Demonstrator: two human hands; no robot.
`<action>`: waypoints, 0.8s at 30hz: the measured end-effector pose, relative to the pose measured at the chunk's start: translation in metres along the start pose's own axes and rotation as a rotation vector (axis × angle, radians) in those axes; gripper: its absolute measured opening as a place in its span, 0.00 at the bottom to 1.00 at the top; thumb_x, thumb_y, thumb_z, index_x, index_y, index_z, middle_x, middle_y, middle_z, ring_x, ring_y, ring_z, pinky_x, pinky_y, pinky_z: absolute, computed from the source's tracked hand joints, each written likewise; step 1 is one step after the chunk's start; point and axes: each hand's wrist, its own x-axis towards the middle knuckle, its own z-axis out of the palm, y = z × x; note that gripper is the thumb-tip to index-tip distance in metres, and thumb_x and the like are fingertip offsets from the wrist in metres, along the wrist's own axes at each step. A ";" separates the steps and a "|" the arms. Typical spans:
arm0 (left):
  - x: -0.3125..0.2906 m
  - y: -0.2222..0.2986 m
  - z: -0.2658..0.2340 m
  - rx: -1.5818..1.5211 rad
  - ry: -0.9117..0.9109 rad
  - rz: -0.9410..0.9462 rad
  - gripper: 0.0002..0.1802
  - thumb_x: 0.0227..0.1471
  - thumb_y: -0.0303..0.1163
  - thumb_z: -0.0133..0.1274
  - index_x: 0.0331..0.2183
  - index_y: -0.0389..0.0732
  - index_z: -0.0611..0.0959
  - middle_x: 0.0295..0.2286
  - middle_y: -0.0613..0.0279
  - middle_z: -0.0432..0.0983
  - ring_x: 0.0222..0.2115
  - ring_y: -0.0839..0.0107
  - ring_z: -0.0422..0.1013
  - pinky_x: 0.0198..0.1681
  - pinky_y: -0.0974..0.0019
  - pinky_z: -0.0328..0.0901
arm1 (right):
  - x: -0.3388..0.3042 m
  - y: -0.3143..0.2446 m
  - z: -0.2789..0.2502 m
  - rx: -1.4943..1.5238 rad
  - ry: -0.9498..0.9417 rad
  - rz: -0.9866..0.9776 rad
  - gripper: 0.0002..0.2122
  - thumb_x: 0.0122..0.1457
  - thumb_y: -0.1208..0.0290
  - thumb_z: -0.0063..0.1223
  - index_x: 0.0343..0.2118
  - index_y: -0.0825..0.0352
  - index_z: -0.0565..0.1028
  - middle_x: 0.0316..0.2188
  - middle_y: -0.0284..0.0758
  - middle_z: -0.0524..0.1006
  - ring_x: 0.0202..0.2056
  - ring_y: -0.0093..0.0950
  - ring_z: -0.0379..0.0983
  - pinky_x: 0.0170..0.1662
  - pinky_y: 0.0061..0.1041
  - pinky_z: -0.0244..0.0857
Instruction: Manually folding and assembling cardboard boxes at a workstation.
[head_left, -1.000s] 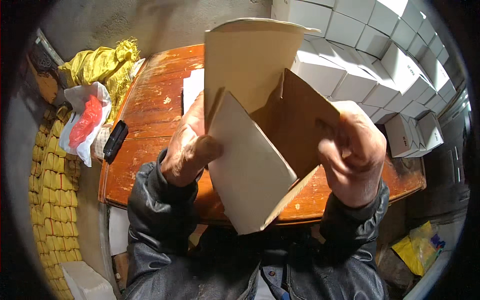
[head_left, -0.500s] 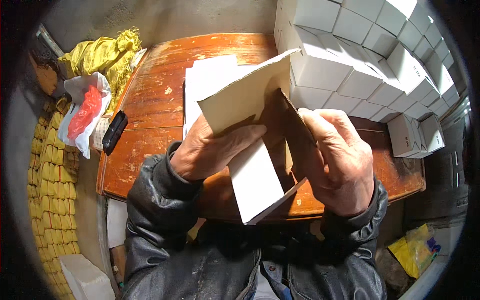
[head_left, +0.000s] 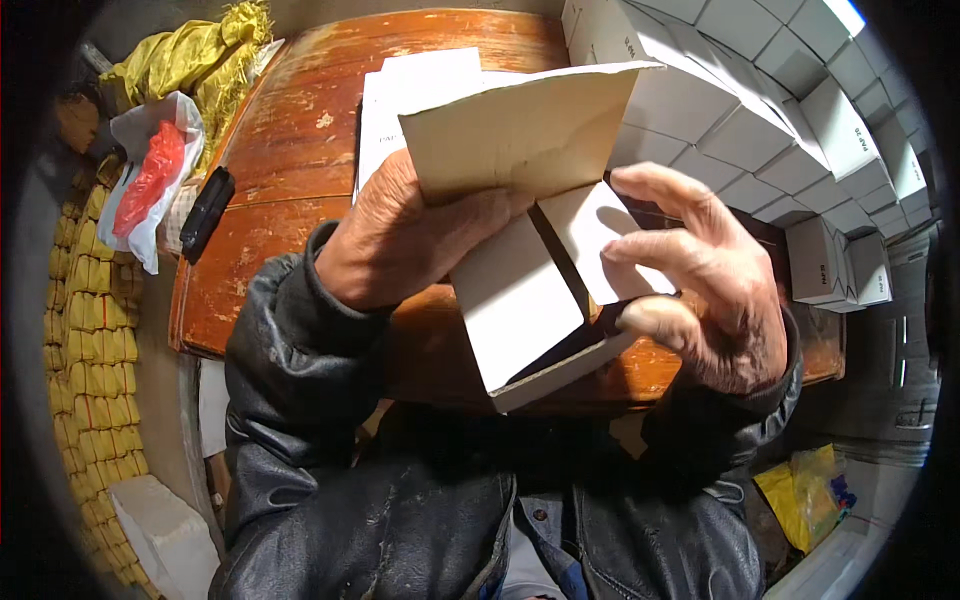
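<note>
A white cardboard box (head_left: 514, 300) with a tan inner side is held over the near edge of the wooden table. My left hand (head_left: 405, 235) grips its left side, the thumb lying across it below a raised tan flap (head_left: 525, 130). Two white flaps are folded inward, with a dark gap between them. Beside the right white flap (head_left: 590, 240), my right hand (head_left: 705, 275) has its fingers spread and curved, holding nothing. One fingertip is at or just over that flap; contact is hard to tell. Flat white cardboard pieces (head_left: 420, 85) lie on the table beyond my left hand.
Stacked white boxes (head_left: 690, 100) fill the far right of the worn wooden table (head_left: 300, 130), with a few more boxes (head_left: 825, 265) at its right end. A black case (head_left: 207, 215) lies at the left edge. Yellow bundles (head_left: 95, 350) are piled at left, near a red plastic bag (head_left: 150, 180).
The right white flap has folded inward over the opening. My right hand has let go of the cardboard and spread its fingers. The view has shifted slightly.
</note>
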 end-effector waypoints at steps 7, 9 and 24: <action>-0.001 -0.014 0.005 0.187 0.028 0.140 0.14 0.56 0.22 0.53 0.45 0.37 0.78 0.38 0.62 0.77 0.37 0.76 0.72 0.42 0.71 0.70 | 0.001 0.020 0.031 0.299 0.388 0.204 0.39 0.48 0.69 0.64 0.63 0.65 0.56 0.57 0.48 0.65 0.57 0.39 0.64 0.58 0.41 0.61; 0.001 -0.026 0.008 -0.162 0.012 0.208 0.16 0.56 0.20 0.51 0.48 0.38 0.77 0.42 0.59 0.76 0.42 0.73 0.73 0.47 0.67 0.70 | 0.008 0.017 0.037 0.436 0.400 0.249 0.41 0.49 0.67 0.63 0.64 0.65 0.52 0.57 0.48 0.65 0.57 0.38 0.64 0.58 0.39 0.60; 0.006 -0.030 0.006 -0.235 0.048 0.052 0.28 0.54 0.42 0.55 0.51 0.36 0.74 0.45 0.53 0.75 0.45 0.67 0.71 0.52 0.60 0.66 | 0.015 0.038 0.057 0.539 0.539 0.235 0.24 0.58 0.56 0.57 0.46 0.73 0.67 0.36 0.44 0.75 0.39 0.29 0.74 0.42 0.28 0.70</action>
